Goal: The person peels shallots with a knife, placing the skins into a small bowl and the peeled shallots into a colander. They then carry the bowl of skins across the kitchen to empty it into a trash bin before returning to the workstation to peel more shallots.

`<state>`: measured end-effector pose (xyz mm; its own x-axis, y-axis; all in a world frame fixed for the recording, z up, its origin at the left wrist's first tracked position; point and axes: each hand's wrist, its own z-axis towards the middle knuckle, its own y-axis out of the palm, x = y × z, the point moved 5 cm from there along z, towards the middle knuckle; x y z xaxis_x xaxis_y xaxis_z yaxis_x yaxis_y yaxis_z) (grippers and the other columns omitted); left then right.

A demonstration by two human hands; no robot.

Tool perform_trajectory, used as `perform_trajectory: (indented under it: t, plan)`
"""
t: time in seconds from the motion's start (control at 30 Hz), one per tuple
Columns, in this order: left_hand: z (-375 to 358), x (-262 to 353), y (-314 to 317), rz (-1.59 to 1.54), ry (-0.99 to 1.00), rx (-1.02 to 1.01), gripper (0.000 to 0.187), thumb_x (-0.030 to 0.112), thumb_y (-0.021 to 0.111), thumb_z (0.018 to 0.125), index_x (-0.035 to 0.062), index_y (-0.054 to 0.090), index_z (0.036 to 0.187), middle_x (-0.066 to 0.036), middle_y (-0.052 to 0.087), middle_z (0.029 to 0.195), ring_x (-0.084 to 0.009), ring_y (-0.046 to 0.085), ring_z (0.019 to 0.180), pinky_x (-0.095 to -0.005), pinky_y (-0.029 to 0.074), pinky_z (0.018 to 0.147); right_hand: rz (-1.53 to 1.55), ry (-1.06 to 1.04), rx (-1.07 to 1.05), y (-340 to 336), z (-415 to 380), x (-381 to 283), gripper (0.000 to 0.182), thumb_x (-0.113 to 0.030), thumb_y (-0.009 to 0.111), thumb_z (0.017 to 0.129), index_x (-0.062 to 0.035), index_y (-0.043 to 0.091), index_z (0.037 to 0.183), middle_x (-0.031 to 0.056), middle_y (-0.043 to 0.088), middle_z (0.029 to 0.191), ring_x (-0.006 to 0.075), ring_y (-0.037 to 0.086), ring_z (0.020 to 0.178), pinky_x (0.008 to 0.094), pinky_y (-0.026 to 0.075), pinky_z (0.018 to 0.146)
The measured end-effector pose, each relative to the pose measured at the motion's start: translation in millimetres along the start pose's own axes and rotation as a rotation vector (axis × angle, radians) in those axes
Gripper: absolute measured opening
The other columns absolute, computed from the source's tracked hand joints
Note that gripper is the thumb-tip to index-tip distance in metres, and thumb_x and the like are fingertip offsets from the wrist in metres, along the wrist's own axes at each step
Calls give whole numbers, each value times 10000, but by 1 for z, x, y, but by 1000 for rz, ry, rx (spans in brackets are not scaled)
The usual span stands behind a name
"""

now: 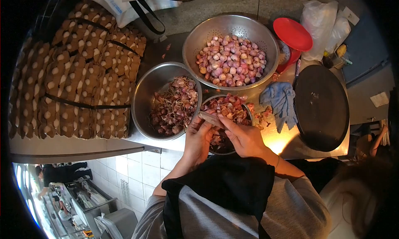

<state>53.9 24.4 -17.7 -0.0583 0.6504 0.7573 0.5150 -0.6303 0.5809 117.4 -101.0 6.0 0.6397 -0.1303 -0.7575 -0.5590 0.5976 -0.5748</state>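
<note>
My left hand and my right hand meet over a metal bowl of papery reddish onion skins. Between them lies a short, flat, grey-brown blade, seemingly a small knife. My right hand's fingers close on it; its handle is hidden. The left fingers are pinched at its other end, and what they hold cannot be made out. To the left, a steel bowl contains unpeeled shallots with dry roots. Behind the skins, a large steel colander holds peeled pinkish shallots.
Egg trays are stacked at the left. On the right are a blue cloth, a round black tray, a red scale and plastic bags. Loose skins litter the steel table. Another person is at lower right.
</note>
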Motion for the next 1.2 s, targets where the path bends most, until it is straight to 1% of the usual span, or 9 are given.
perform_trajectory:
  t: [0.07,0.13,0.23,0.43,0.53,0.63,0.87,1.03,1.2]
  plan:
    - [1,1,0,18,18,6,214,43,489,849,33,514,1061,-78,543,1068,-170,526,982,-325,428,851,258,22,79,-1,0,2,398,-148,461,870,-58,396,1252,182,579,1004,262,605,836,295,470,715]
    - [2,2,-1,48,25,8,206,37,495,845,34,516,1050,-82,551,1049,-165,530,971,-321,432,845,589,258,-1,6,-2,12,371,-139,438,886,-21,403,1236,168,523,1120,228,534,988,277,398,837]
    - [3,2,0,108,17,-7,209,38,501,842,36,514,1050,-92,553,1040,-164,531,969,-317,437,838,802,365,-28,4,1,15,353,-137,412,904,25,408,1217,126,473,1205,166,426,1121,262,301,948]
    - [-4,12,13,2,-18,-133,296,58,501,843,20,455,1132,-106,520,1096,-189,520,1007,-311,432,851,458,309,25,-7,3,26,350,-131,423,894,-30,418,1229,152,470,1219,200,448,1132,267,323,933]
    - [-4,16,13,-24,-34,-150,342,97,481,852,24,416,1180,-115,506,1122,-206,511,1034,-322,425,888,441,293,63,-15,7,13,357,-127,428,889,-44,413,1236,163,459,1229,206,444,1143,266,322,935]
    - [1,16,9,-61,-86,-143,342,136,461,869,20,404,1186,-119,494,1134,-223,507,1046,-328,422,903,469,213,31,-9,5,15,374,-122,423,891,-35,387,1254,150,467,1225,202,436,1149,267,314,943]
    - [3,9,1,-41,-77,-139,316,183,480,869,36,457,1147,-83,516,1099,-189,527,993,-320,443,871,744,335,-82,2,-1,13,401,-134,415,898,-19,348,1276,137,428,1262,197,402,1174,272,295,959]
    - [3,5,0,59,-39,-119,307,178,520,849,63,482,1131,-46,539,1040,-150,538,931,-307,466,795,660,154,-61,7,2,8,396,-150,422,897,-12,362,1264,139,434,1255,198,411,1165,270,297,956]
    - [4,4,-4,56,-34,-178,288,185,512,853,82,484,1120,-36,541,994,-147,544,891,-321,476,763,776,362,-93,0,0,16,389,-151,430,896,-7,376,1253,121,439,1255,190,403,1167,272,299,955]
